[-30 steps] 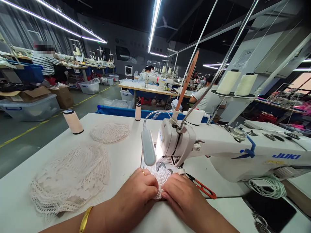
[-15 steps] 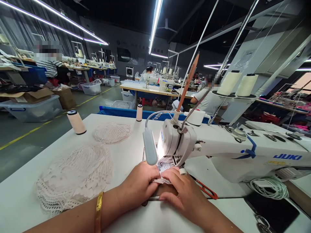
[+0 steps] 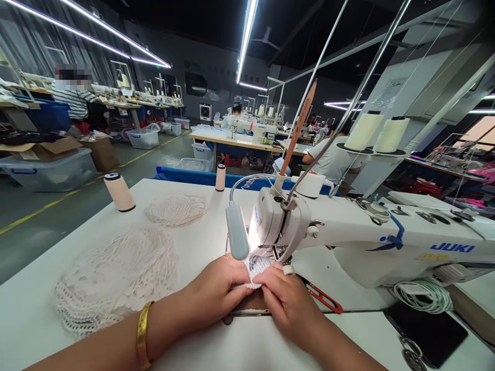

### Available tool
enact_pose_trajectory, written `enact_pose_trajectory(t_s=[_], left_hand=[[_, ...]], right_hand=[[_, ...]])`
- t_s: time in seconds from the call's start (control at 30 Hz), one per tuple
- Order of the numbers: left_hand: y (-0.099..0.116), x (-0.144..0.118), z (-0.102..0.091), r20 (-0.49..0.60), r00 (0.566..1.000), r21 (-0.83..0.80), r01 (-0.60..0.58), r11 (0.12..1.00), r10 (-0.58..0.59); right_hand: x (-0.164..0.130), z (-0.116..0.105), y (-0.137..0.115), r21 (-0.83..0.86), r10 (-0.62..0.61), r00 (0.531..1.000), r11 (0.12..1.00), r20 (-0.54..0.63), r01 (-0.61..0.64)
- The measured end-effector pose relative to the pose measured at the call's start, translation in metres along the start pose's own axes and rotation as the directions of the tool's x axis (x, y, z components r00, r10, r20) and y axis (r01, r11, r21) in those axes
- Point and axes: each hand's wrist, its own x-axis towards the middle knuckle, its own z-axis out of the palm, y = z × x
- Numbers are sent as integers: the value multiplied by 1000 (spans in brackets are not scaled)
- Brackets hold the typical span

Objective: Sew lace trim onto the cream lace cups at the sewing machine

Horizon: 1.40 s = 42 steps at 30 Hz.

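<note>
My left hand [image 3: 213, 292] and my right hand [image 3: 288, 304] meet in front of the needle of a white Juki sewing machine [image 3: 348, 234]. Both pinch a small piece of white lace [image 3: 257, 268] that lies under the machine's head, lit by its lamp [image 3: 236, 238]. A gold bangle sits on my left wrist. A red thread snipper [image 3: 325, 299] lies just right of my right hand. The needle itself is hidden behind the lamp and my fingers.
A pile of white lace pieces [image 3: 116, 273] lies at the left of the white table [image 3: 46, 288], a smaller pile [image 3: 177, 208] behind it. Two thread cones [image 3: 119, 191] stand at the far edge. Other people sit at machines beyond.
Both hands have slid forward toward the needle with the lace, which now shows less between the fingers. The view shifted slightly.
</note>
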Motion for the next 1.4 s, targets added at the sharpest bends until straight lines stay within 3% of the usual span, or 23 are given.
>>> enact_pose_trajectory(t_s=[0.1, 0.23, 0.7, 0.9, 1.4], left_hand=[[-3, -14, 8, -46, 985, 215, -155, 964, 168], [-4, -22, 15, -85, 967, 341, -198, 919, 240], [-11, -9, 6, -64, 981, 416, -141, 898, 183], [-14, -14, 11, -3, 965, 380, -243, 892, 264], [-21, -3, 4, -29, 982, 521, -143, 841, 185]], right_hand=[[-6, -5, -4, 3, -106, 991, 994, 84, 106], [-12, -8, -6, -27, -127, 988, 991, 91, 130], [-10, 0, 4, -142, -67, 995, 987, 68, 76], [-12, -1, 3, -162, -90, 995, 982, 38, 95], [-4, 5, 8, -162, -34, 998, 986, 48, 42]])
